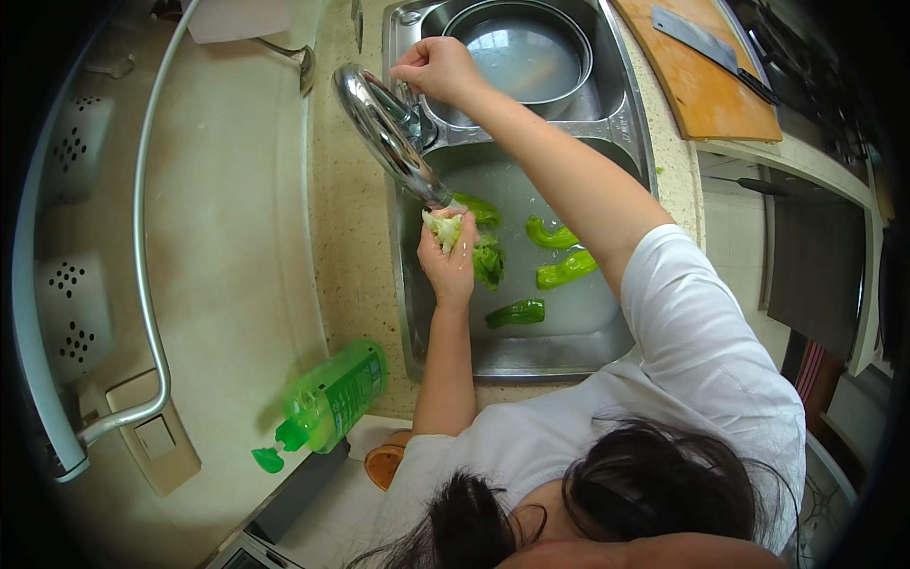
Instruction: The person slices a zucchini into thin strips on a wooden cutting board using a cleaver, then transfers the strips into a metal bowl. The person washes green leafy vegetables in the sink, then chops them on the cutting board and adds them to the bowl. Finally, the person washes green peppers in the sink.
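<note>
My left hand [449, 267] holds a leafy green vegetable [489, 264] right under the faucet spout [434, 188]. Its pale stem end [442, 227] points up between my fingers and thumb, and water runs onto it. My right hand [442, 70] reaches across to the base of the chrome faucet, its fingers curled on the handle [404, 91], which they mostly cover. Several green peppers, such as a dark one [517, 313] and a lighter one [566, 270], lie in cloudy water in the near basin of the steel sink [547, 366].
A round metal pan [526, 60] of water stands in the far basin. At upper right a cleaver [697, 39] rests on a wooden cutting board [682, 78]. A green pump bottle [338, 395] stands left of the sink. A metal rail [142, 213] runs along the wall.
</note>
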A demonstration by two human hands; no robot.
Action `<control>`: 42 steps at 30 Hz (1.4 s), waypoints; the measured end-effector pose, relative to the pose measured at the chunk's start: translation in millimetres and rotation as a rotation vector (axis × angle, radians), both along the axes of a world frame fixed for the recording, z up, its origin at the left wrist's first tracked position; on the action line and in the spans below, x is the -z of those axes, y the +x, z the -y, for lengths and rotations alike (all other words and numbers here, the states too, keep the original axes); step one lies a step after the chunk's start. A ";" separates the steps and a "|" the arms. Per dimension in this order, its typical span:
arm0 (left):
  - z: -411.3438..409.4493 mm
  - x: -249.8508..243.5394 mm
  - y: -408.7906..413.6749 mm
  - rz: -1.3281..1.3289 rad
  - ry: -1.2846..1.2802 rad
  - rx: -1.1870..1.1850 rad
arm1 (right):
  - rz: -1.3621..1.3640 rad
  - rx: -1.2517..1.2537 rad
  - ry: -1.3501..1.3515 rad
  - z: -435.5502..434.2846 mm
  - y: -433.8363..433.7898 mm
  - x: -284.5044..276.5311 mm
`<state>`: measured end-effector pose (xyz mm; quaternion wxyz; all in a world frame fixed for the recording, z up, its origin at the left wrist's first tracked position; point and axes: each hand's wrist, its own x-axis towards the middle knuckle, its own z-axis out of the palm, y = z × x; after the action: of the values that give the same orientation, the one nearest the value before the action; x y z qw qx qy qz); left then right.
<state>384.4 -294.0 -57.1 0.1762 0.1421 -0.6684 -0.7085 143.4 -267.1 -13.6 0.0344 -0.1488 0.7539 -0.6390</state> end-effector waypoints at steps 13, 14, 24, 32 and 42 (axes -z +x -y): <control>2.0 -10.1 24.4 0.007 0.051 -0.097 | 0.494 -0.170 -0.529 7.3 6.3 16.1; 3.3 -10.6 25.8 0.001 0.064 -0.105 | 0.592 -0.265 -0.545 3.0 5.5 20.4; 2.0 -11.1 28.1 0.001 0.136 -0.096 | 0.477 -0.226 -0.519 1.9 5.9 29.7; -2.1 -12.7 20.9 -0.011 0.087 -0.019 | 0.247 -0.162 -0.107 5.3 0.4 13.8; -7.1 -73.6 28.7 -0.221 0.237 -0.113 | 0.373 -0.108 -0.361 -82.9 96.6 20.8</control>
<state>413.1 -286.9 16.5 0.2702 0.1207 -0.5476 -0.7827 240.1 -184.2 -34.3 0.1798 -0.0723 0.5992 -0.7768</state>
